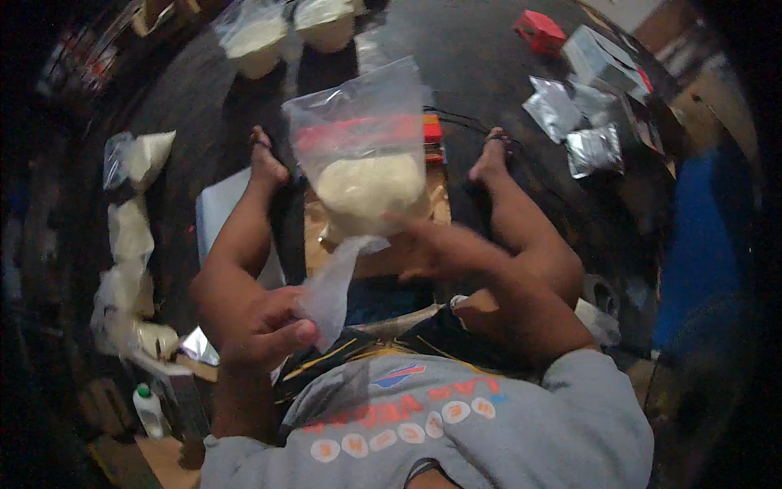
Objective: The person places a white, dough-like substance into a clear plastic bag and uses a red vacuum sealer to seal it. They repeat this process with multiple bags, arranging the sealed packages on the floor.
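Observation:
My left hand (277, 326) grips a thin, empty translucent plastic bag (338, 285), held low in front of my left thigh. In front of me, between my legs, a clear bag of pale cream powder (366, 183) stands with its loose top upright, on a brown cardboard piece (319, 248) with a red-orange object (432, 129) behind it. My right hand (419, 244) is blurred just below and right of the powder bag; whether it touches the bag or holds anything I cannot tell.
More powder bags (257, 45) stand at the back and in a row at my left (130, 232). Silver pouches (593, 151), a white box (603, 61), a red object (538, 31) and a blue panel (684, 261) lie to the right. A white bottle (151, 411) stands lower left.

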A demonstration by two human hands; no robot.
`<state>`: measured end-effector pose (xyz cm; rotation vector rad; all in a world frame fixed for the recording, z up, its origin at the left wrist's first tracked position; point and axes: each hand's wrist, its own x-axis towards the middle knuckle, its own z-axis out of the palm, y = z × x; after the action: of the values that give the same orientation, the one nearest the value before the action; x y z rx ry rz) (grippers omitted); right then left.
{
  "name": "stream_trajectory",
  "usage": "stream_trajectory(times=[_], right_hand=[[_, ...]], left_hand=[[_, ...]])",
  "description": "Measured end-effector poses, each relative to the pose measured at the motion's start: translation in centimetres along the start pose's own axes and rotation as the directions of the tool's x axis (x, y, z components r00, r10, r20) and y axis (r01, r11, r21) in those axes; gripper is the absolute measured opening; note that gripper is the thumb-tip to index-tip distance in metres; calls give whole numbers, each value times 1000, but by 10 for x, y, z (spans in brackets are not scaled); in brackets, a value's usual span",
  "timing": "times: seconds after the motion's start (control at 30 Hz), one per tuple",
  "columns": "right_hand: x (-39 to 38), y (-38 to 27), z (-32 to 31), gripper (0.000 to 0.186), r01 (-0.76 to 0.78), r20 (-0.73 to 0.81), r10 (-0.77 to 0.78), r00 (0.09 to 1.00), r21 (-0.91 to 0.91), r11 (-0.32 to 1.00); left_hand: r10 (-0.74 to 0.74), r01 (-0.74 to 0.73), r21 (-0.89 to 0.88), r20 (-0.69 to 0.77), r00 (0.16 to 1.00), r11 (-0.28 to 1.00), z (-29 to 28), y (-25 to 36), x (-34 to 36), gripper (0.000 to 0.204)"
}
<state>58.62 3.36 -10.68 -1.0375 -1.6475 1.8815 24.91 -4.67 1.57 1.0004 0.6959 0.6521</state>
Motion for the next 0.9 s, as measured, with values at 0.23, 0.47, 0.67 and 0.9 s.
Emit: stream_trajectory(times=[0.23, 0.47, 0.67, 0.9], right_hand=[[44, 6, 45, 75, 177, 161, -115, 980, -455, 873], [14, -29, 40, 92, 90, 269, -12, 963, -281, 955], [36, 15, 37, 35, -60, 477, 289, 830, -438, 897], [-4, 36, -291, 94, -613, -799, -465, 380, -594, 521]], left_hand=[[-76, 76, 1, 31, 997, 997, -31, 12, 23, 33], [-71, 84, -312, 54, 996, 946, -34, -78, 24, 37], [-128, 129, -4, 78, 989, 992, -27, -98, 26, 47], [-544, 361, 686, 60, 837, 631, -34, -162, 46, 67]])
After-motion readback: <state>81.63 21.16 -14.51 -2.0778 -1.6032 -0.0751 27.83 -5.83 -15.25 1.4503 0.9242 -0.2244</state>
